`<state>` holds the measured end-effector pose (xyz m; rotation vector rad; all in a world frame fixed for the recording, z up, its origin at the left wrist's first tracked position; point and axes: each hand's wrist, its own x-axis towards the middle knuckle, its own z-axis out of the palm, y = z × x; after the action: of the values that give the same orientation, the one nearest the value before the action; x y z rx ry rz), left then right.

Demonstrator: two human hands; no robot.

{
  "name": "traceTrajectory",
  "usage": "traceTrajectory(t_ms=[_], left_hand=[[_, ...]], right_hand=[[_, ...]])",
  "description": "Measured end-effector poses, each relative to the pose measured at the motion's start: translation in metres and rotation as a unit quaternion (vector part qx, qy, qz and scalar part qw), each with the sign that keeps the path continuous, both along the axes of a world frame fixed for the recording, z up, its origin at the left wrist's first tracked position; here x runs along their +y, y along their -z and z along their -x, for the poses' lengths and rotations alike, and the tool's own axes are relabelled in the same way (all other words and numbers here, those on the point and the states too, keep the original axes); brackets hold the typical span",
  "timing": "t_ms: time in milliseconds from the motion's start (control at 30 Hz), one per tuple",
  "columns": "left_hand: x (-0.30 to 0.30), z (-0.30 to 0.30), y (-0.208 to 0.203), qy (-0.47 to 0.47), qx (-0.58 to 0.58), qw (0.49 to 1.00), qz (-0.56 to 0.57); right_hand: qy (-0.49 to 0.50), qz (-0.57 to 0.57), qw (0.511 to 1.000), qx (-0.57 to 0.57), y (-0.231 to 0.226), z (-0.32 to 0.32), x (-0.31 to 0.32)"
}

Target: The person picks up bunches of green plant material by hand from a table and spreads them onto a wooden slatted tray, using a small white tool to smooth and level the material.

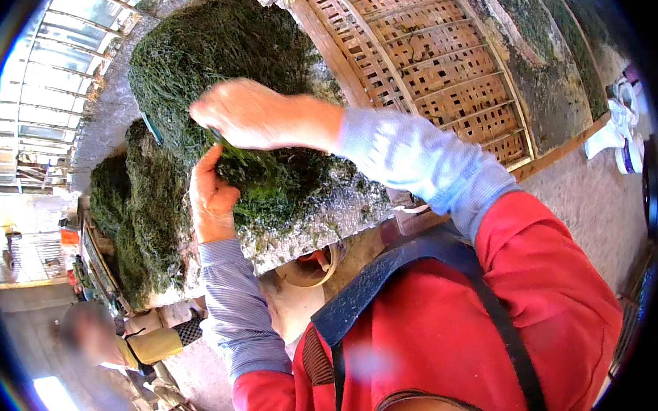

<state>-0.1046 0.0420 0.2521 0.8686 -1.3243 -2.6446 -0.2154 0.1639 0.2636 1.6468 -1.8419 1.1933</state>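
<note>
A large heap of dark green stringy weed, like seaweed (215,50), lies on a pale, wet table (329,213). Over its near side my right hand (257,114) reaches across from the right, blurred by motion, its fingers curled down and partly hidden. Just below it, my left hand (214,195) is raised with curled fingers and one finger stretched up toward the right hand's fingers. A small dark thing sits between the two hands, too small to make out. Brighter green strands (259,182) lie beneath the right wrist.
A woven bamboo rack (447,71) in a wooden frame stands to the right. More weed (155,204) is piled at left. Under the table edge is a round tub (309,271). Another person in yellow (153,346) is at lower left. White bags (620,134) sit at far right.
</note>
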Motion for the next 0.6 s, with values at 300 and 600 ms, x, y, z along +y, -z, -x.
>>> traceTrajectory(t_ms=[300, 600], left_hand=[[0.002, 0.007, -0.09, 0.105, 0.22, 0.96, -0.134], [-0.044, -0.013, -0.113, 0.06, 0.304, 0.943, -0.123]], right_hand=[[-0.393, -0.089, 0.749, -0.526, 0.049, 0.054, -0.029], [-0.251, -0.186, 0.828, -0.466, 0.137, 0.044, -0.007]])
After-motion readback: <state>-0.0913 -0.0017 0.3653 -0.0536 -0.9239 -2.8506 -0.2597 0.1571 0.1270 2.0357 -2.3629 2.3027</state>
